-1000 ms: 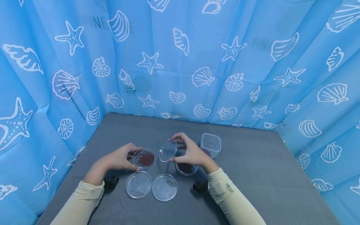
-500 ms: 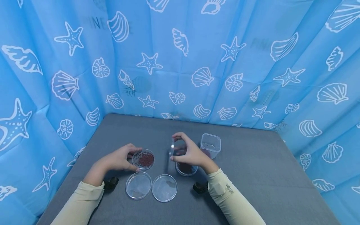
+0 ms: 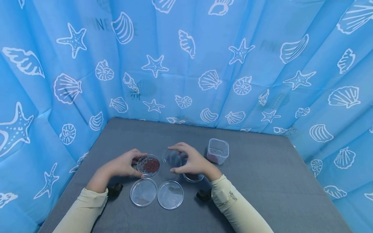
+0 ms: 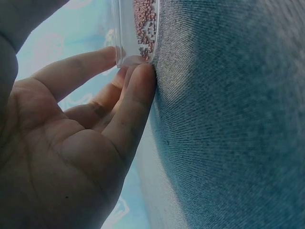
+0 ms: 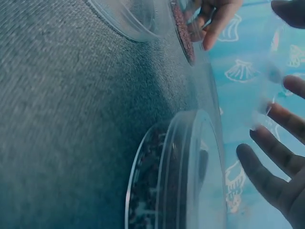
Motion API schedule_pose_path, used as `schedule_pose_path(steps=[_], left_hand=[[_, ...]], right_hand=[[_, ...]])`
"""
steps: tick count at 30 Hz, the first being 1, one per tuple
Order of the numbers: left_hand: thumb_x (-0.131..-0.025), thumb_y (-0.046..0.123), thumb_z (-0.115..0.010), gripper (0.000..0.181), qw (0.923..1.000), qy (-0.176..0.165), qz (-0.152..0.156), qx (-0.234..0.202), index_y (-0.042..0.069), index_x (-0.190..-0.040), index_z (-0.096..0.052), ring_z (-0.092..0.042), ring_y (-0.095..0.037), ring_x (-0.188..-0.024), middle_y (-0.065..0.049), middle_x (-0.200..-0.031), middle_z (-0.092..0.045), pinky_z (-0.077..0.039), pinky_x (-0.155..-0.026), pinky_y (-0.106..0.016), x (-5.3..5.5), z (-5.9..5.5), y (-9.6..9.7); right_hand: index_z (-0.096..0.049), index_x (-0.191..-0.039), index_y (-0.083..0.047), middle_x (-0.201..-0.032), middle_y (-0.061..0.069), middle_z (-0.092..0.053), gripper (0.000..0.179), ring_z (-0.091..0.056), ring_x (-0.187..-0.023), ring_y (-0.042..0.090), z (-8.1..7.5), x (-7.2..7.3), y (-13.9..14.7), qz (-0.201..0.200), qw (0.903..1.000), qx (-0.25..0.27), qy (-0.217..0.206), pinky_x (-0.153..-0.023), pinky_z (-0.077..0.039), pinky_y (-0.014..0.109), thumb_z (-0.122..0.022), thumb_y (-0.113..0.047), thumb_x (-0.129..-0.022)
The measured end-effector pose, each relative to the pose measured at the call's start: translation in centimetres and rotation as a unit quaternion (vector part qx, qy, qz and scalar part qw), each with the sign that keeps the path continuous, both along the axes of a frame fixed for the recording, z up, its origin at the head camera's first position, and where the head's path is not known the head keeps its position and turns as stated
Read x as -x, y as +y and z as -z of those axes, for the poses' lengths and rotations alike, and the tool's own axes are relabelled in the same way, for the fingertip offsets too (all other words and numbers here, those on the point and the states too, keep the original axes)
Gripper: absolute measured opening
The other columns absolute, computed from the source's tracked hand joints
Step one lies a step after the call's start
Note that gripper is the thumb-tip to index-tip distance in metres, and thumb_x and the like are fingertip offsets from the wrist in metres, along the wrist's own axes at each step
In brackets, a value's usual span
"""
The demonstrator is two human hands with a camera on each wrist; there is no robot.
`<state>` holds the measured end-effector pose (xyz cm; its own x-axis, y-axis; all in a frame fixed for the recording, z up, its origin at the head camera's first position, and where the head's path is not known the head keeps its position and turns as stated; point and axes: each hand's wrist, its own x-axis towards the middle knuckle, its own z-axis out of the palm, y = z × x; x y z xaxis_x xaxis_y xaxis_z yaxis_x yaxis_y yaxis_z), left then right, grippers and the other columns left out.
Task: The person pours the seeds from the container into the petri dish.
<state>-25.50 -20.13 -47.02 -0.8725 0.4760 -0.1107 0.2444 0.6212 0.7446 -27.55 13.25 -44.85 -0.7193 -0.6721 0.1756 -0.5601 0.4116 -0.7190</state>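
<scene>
My left hand (image 3: 123,164) holds the near side of a petri dish (image 3: 152,165) of small red grains between thumb and fingers; the left wrist view shows the fingertips at the edge of that petri dish (image 4: 140,28). In my right hand (image 3: 192,160) a clear, blurred petri dish lid (image 3: 170,158) stands tilted between thumb and fingers, to the right of the red grains. In the right wrist view this lid (image 5: 267,81) is a faint smear at the fingertips. Below the right hand sits a petri dish of dark grains (image 3: 193,177), partly hidden by it.
Two clear petri dish halves, a left one (image 3: 143,192) and a right one (image 3: 170,194), lie side by side nearest me. A square clear plastic tub (image 3: 218,151) with something reddish inside stands to the right on the grey cloth (image 3: 262,181). A blue shell-print curtain (image 3: 186,64) rises behind.
My right hand has turned the lid from facing left, through edge-on, to a blurred tilt, and has shifted slightly left. The left hand keeps its hold on the red-grain dish.
</scene>
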Motion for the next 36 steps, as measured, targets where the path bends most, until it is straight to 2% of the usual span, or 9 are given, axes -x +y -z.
schedule_pose_path(steps=[5,11,15,25,30,36], left_hand=[[-0.075,0.02,-0.097,0.088,1.0,0.0,0.002,-0.003,-0.002,-0.15,-0.055,-0.063,-0.039,-0.125,-0.015,-0.131,-0.06,-0.059,-0.106,-0.052,0.0,0.0,0.0],[-0.075,0.019,-0.097,0.088,0.9999,0.004,0.008,-0.008,0.0,-0.15,-0.056,-0.062,-0.039,-0.127,-0.016,-0.133,-0.06,-0.058,-0.107,-0.052,0.1,-0.1,-0.1],[-0.075,0.02,-0.097,0.087,0.9999,0.005,0.012,-0.011,0.0,-0.149,-0.056,-0.062,-0.04,-0.128,-0.016,-0.134,-0.061,-0.057,-0.108,-0.052,0.1,-0.3,-0.1],[-0.076,0.02,-0.097,0.086,0.9997,-0.003,0.015,-0.02,0.0,-0.149,-0.055,-0.061,-0.039,-0.129,-0.015,-0.136,-0.061,-0.057,-0.109,-0.049,0.2,-0.3,-0.1],[-0.075,0.019,-0.097,0.088,0.9995,-0.003,0.014,-0.026,-0.003,-0.149,-0.054,-0.06,-0.04,-0.13,-0.018,-0.137,-0.06,-0.058,-0.108,-0.049,0.2,-0.4,-0.2],[-0.073,0.016,-0.098,0.094,0.9993,-0.009,0.009,-0.036,-0.002,-0.152,-0.051,-0.06,-0.04,-0.129,-0.019,-0.138,-0.059,-0.058,-0.108,-0.049,0.2,-0.2,-0.3]], right_hand=[[-0.065,-0.143,-0.018,-0.148,-0.001,-0.06,0.071,-0.058,-0.134,0.023,-0.4,0.0,-1.1,0.001,0.9975,-0.061,0.036,-0.107,-0.057,0.046,-0.09,-0.039,-0.08],[-0.069,-0.137,-0.012,-0.145,0.005,-0.063,0.067,-0.055,-0.138,0.025,-0.9,0.2,-3.1,-0.01,0.9911,-0.121,0.056,-0.114,-0.052,0.046,-0.09,-0.04,-0.08],[-0.07,-0.135,-0.013,-0.143,0.004,-0.063,0.065,-0.055,-0.138,0.024,-0.8,0.5,-4.5,-0.018,0.9857,-0.154,0.066,-0.117,-0.05,0.042,-0.091,-0.04,-0.08],[-0.077,-0.125,-0.017,-0.146,0.007,-0.06,0.051,-0.057,-0.134,0.024,-0.2,1.0,-6.8,-0.049,0.9805,-0.181,0.058,-0.109,-0.056,0.035,-0.092,-0.039,-0.082],[-0.077,-0.125,-0.016,-0.144,0.007,-0.061,0.05,-0.059,-0.132,0.024,-0.3,0.9,-7.7,-0.06,0.9787,-0.184,0.069,-0.108,-0.056,0.034,-0.091,-0.038,-0.083],[-0.075,-0.129,-0.015,-0.146,0.008,-0.059,0.05,-0.058,-0.131,0.023,-0.3,0.9,-8.9,-0.063,0.9791,-0.185,0.056,-0.103,-0.057,0.029,-0.09,-0.033,-0.084]])
